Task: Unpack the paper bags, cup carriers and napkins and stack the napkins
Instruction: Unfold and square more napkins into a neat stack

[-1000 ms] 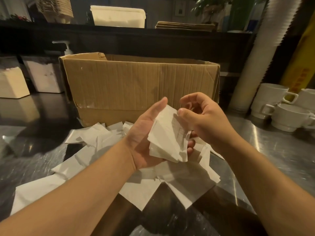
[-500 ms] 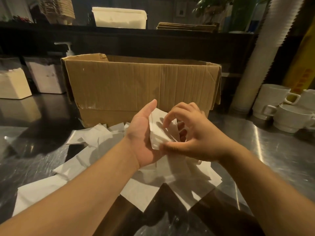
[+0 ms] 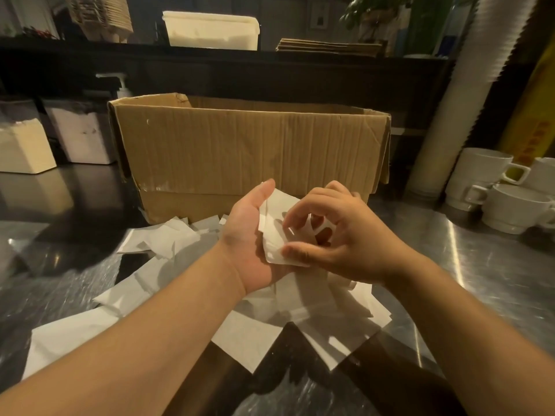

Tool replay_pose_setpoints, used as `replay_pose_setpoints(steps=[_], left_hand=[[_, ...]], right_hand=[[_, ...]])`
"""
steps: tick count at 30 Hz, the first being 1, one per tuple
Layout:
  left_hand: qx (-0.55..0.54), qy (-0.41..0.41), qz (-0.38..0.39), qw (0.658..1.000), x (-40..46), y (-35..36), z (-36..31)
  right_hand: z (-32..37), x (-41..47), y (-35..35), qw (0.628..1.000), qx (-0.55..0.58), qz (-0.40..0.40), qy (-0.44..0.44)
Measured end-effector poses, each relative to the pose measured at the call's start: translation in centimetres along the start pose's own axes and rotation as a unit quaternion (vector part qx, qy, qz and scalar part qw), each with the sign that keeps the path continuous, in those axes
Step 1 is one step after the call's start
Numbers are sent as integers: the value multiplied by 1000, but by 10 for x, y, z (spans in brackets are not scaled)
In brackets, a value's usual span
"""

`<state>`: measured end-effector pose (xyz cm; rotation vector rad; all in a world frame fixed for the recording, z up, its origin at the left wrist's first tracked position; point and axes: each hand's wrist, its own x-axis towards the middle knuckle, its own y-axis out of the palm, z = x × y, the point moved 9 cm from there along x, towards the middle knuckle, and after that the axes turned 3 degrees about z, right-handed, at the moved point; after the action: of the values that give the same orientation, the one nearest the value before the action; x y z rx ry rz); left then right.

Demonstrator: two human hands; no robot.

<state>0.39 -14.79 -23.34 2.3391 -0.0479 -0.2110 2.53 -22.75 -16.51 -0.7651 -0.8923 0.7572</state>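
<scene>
Both hands meet in front of me, just above the steel counter [image 3: 468,265]. My left hand [image 3: 250,240] lies palm up, fingers fairly straight, cradling a small stack of napkins [image 3: 274,223] that stands on edge against the palm. My right hand [image 3: 339,235] comes in from the other side with its fingers curled: the thumb presses the stack's lower corner, and the index finger arches over the top sheet. I cannot tell whether the remaining right fingers touch the paper, since they are hidden behind the stack.

Under and around my wrists, loose napkins [image 3: 168,241] lie scattered flat on the counter, overlapping one another and spreading from the left side to beneath my right forearm. Just behind them sits an open cardboard box [image 3: 249,151], its near wall facing me; I cannot see into it.

To my right, white mugs [image 3: 510,205] cluster near a tall sleeve of stacked cups [image 3: 450,115]. To my left, two white containers [image 3: 81,133] stand by a pump bottle [image 3: 121,85]. On the dark shelf behind rest a pale tub [image 3: 210,33] and a flat brown stack [image 3: 327,46].
</scene>
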Motion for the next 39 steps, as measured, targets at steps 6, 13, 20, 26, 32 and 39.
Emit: replay_pose_setpoints(steps=[6,13,20,26,32,39], left_hand=[[-3,0,-2,1000,0,0,0],[3,-3,-1,1000,-1,1,0],[-3,-14,10,1000,-2,2,2],[-6,-7,11,1000,0,1,1],[3,-1,10,1000,1,2,1],[2,16,-4,1000,1,-2,-2]], right_hand=[[0,1,-3,1000,6,-10,-8],[3,2,-6,997,-29,-67,-28],[8,0,-1,998,-39,-33,-32],[7,0,-3,996,-64,-56,-39],[11,-4,-14,986,-73,-137,-56],[10,-3,-19,984,-71,-155,-51]])
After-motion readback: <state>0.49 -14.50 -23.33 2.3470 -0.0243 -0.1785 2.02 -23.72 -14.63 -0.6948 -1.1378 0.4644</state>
